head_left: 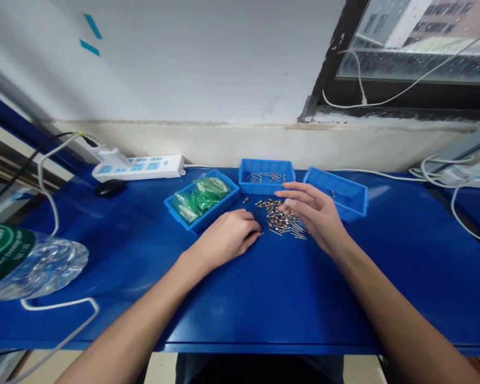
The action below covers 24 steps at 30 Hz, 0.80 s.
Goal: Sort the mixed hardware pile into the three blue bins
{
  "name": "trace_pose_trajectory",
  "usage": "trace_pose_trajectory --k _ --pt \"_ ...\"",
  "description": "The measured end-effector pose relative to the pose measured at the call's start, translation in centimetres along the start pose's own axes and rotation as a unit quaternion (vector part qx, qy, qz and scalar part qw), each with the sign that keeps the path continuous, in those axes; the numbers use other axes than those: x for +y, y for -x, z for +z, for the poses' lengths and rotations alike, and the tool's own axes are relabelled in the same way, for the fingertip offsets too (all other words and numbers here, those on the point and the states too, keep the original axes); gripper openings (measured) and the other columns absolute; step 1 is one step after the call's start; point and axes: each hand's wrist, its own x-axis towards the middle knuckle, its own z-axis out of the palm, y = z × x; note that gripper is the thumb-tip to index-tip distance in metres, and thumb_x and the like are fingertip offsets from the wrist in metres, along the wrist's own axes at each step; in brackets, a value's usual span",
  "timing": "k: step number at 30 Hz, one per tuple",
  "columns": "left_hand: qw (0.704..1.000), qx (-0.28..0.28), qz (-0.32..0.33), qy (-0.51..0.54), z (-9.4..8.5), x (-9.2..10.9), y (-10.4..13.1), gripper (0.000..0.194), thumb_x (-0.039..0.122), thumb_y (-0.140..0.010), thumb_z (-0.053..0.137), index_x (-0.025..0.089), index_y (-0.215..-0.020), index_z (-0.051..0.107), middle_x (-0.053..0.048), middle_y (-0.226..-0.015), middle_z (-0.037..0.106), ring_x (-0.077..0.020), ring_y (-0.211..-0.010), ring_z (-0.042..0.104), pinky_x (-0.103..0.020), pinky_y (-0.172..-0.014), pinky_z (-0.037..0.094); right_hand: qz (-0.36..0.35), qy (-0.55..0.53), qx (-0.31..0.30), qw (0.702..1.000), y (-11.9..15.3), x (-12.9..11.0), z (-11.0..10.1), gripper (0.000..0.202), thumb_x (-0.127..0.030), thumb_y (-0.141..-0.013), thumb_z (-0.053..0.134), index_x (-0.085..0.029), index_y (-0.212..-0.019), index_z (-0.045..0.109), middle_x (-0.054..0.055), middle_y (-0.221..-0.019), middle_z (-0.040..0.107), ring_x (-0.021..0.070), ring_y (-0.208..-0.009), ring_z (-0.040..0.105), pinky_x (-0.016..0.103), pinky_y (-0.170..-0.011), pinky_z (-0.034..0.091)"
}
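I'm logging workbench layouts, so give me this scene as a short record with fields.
Pile: small metal pieces, long and short, on the blue table
Left hand: curled at the pile's left; grip unclear
Right hand: fingers extended, at the pile's right; contact unclear
Left bin: green bags
Middle bin: slim metal pieces
Right bin: one small piece visible; partly hidden by the right hand
Back left: power strip, mouse
Far left: bottle
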Motion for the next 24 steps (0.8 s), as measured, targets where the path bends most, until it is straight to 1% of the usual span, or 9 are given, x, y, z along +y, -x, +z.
trace_pose_trajectory --k 3,5,8,9,11,13,16,19,24 --pt "1.000 -0.002 0.003 -0.012 0.1 0.4 0.0 0.020 0.020 -0.098 0.055 0.014 -0.097 0.074 -0.009 -0.088 0.068 -0.0220 -0.085 0.064 -0.033 -0.074 0.051 0.009 -0.004 -0.002 1.000 0.0 -0.2 0.0 0.033 -0.032 -0.086 0.071 -0.026 -0.118 0.066 0.007 -0.117 0.074 0.0220 -0.090 0.071 0.044 -0.089 0.058" --pt "1.000 0.004 0.010 0.000 0.1 0.6 0.1 0.023 0.025 -0.101 0.053 0.015 -0.098 0.073 -0.008 -0.088 0.067 -0.0216 -0.084 0.064 -0.033 -0.074 0.051 0.012 0.001 0.002 1.000 0.0 -0.4 0.1 0.033 -0.033 -0.085 0.071 -0.026 -0.117 0.066 0.007 -0.114 0.074 0.0217 -0.089 0.071 0.044 -0.088 0.058" --pt "0.999 -0.007 0.015 0.027 0.1 1.1 0.2 0.026 0.039 -0.096 0.061 0.015 -0.103 0.070 -0.008 -0.093 0.065 -0.0213 -0.083 0.064 -0.033 -0.073 0.052 0.012 0.005 0.005 1.000 0.2 -0.8 0.2 0.031 -0.033 -0.086 0.070 -0.026 -0.117 0.067 0.007 -0.111 0.074 0.0212 -0.087 0.070 0.043 -0.088 0.057" --pt "0.999 -0.015 0.015 0.031 0.1 1.2 0.2 0.028 0.041 -0.094 0.065 0.016 -0.105 0.069 -0.008 -0.095 0.064 -0.0213 -0.082 0.064 -0.033 -0.072 0.052 0.012 0.005 0.003 1.000 0.2 -0.8 0.3 0.031 -0.032 -0.086 0.069 -0.026 -0.116 0.067 0.007 -0.110 0.074 0.0209 -0.087 0.070 0.043 -0.088 0.057" --pt "0.999 -0.025 0.016 0.032 0.2 1.3 0.2 0.022 0.034 -0.093 0.065 0.015 -0.104 0.067 -0.008 -0.097 0.062 -0.0205 -0.081 0.063 -0.032 -0.071 0.052 0.012 0.000 0.000 1.000 0.3 -0.9 0.3 0.030 -0.031 -0.087 0.069 -0.026 -0.116 0.067 0.007 -0.108 0.075 0.0203 -0.086 0.070 0.042 -0.087 0.057" --pt "0.999 -0.027 0.018 0.028 0.4 1.3 0.1 0.014 0.024 -0.097 0.058 0.015 -0.101 0.067 -0.008 -0.095 0.061 -0.0195 -0.081 0.062 -0.031 -0.072 0.051 0.011 -0.005 0.001 1.000 0.2 -0.8 0.3 0.029 -0.030 -0.086 0.070 -0.025 -0.115 0.068 0.007 -0.107 0.075 0.0197 -0.084 0.070 0.041 -0.086 0.057" --pt "0.999 -0.018 0.018 0.026 0.8 1.1 -0.1 0.017 0.017 -0.100 0.049 0.014 -0.099 0.066 -0.008 -0.094 0.061 -0.0191 -0.082 0.062 -0.030 -0.073 0.050 0.005 -0.005 0.004 1.000 0.1 -0.5 0.1 0.030 -0.031 -0.086 0.071 -0.024 -0.115 0.068 0.007 -0.105 0.075 0.0194 -0.083 0.070 0.040 -0.084 0.057" --pt "0.999 -0.005 0.017 0.040 0.9 0.8 -0.1 0.018 0.016 -0.101 0.047 0.013 -0.098 0.065 -0.008 -0.094 0.062 -0.0192 -0.084 0.062 -0.030 -0.075 0.050 -0.009 0.007 -0.004 1.000 0.0 -0.1 -0.1 0.030 -0.032 -0.086 0.072 -0.023 -0.115 0.069 0.007 -0.104 0.076 0.0188 -0.081 0.071 0.039 -0.082 0.058" --pt "0.991 0.072 0.002 0.112 0.6 0.4 -0.1 0.014 0.017 -0.101 0.049 0.015 -0.100 0.063 -0.006 -0.097 0.063 -0.0181 -0.088 0.061 -0.030 -0.080 0.049 -0.031 0.121 -0.052 0.991 0.2 0.0 0.0 0.024 -0.032 -0.085 0.073 -0.022 -0.107 0.073 0.007 -0.103 0.077 0.0226 -0.095 0.073 0.038 -0.087 0.059"
